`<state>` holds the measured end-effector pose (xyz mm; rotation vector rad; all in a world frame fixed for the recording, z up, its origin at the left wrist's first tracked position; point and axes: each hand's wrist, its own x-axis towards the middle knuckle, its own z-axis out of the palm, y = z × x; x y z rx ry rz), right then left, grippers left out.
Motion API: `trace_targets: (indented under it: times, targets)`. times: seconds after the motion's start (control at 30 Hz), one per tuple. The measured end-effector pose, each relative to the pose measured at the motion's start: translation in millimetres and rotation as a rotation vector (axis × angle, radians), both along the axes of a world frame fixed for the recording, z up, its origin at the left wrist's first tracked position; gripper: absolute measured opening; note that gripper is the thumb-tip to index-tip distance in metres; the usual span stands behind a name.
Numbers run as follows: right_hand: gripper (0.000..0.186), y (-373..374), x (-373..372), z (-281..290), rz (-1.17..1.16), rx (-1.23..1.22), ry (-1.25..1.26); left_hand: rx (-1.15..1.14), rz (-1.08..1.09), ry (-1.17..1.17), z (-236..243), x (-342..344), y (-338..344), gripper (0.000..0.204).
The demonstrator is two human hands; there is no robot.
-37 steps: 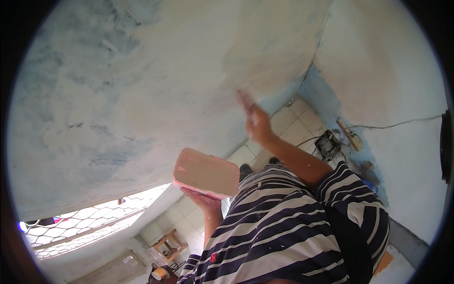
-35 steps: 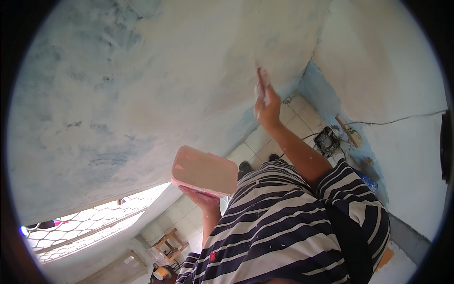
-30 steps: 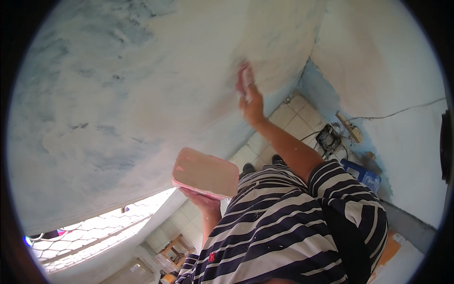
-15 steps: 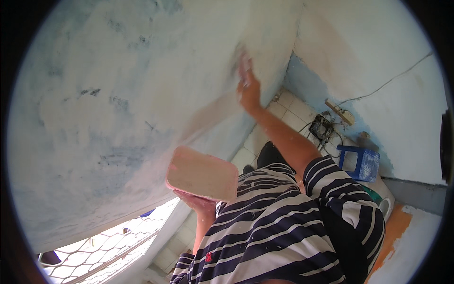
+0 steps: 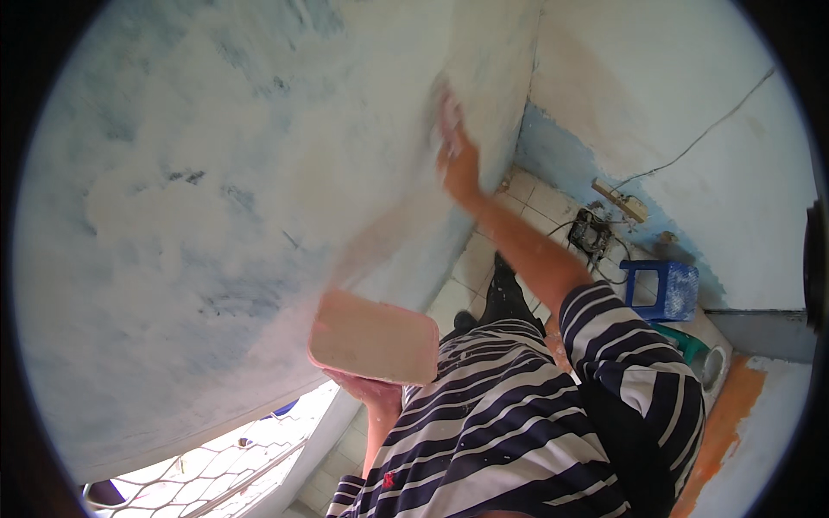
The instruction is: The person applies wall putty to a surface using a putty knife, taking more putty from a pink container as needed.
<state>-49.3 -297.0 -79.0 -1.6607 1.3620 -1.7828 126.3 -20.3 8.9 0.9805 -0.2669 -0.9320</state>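
Note:
My left hand [image 5: 371,388] is closed on a pink-rimmed rectangular tub [image 5: 373,338] with rounded corners, supporting it from below near my chest. A smooth, pale beige surface shows across its top. Ahead, my right arm reaches up to the patchy white and blue wall [image 5: 173,224]. My right hand [image 5: 459,164] is closed against that wall around a thin pinkish thing [image 5: 449,116], too blurred to name. A shadow of the arm falls on the wall between the hand and the tub.
A blue plastic stool [image 5: 665,289] stands on the right, a green thing [image 5: 682,341] beside it. Dark tangled cables and a device [image 5: 590,233] lie on the tiled floor [image 5: 475,263] by a wooden piece [image 5: 620,198]. A metal grille [image 5: 207,462] fills the opening at lower left.
The whole view has shifted a little, so wall marks sit further right and lower. My right hand stays at the wall, blurred in both frames. The tub appears slightly lower.

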Motion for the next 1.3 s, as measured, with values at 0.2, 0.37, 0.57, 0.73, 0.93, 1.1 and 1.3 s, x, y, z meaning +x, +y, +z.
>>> trace_targets:
  times: [0.2, 0.37, 0.57, 0.73, 0.93, 1.1, 1.3]
  targets:
    - [0.055, 114.5, 19.6, -22.6, 0.368, -0.116, 0.393, -0.009, -0.009, -0.037, -24.6, 21.2, 15.1, 0.056]
    - [0.051, -12.8, -53.3, 23.6, 0.111, 0.321, -0.459, -0.001, -0.068, -0.047, -33.2, 25.3, 16.5, 0.058]
    - [0.057, 48.9, 22.4, -17.8, 0.106, -0.054, 0.124, -0.093, -0.103, 0.029, -28.9, 27.9, 14.4, 0.06]
    - [0.042, 58.4, -6.4, -29.5, 0.288, 0.049, -0.202, -0.101, -0.138, -0.032, -43.0, 42.5, 17.0, 0.058]
    - [0.044, -48.2, -59.9, 22.8, 0.042, 0.175, -0.271, 0.01, -0.049, -0.139, -30.3, 19.9, 9.4, 0.043]
    - [0.046, 91.9, 26.0, -5.8, 0.34, 0.038, 0.229, -0.154, -0.166, -0.182, -30.6, 27.0, 4.3, 0.043]
    - [0.044, -26.9, -72.3, 44.4, 0.144, 0.314, -0.708, -0.065, -0.175, -0.135, -37.9, 19.2, 1.6, 0.048]
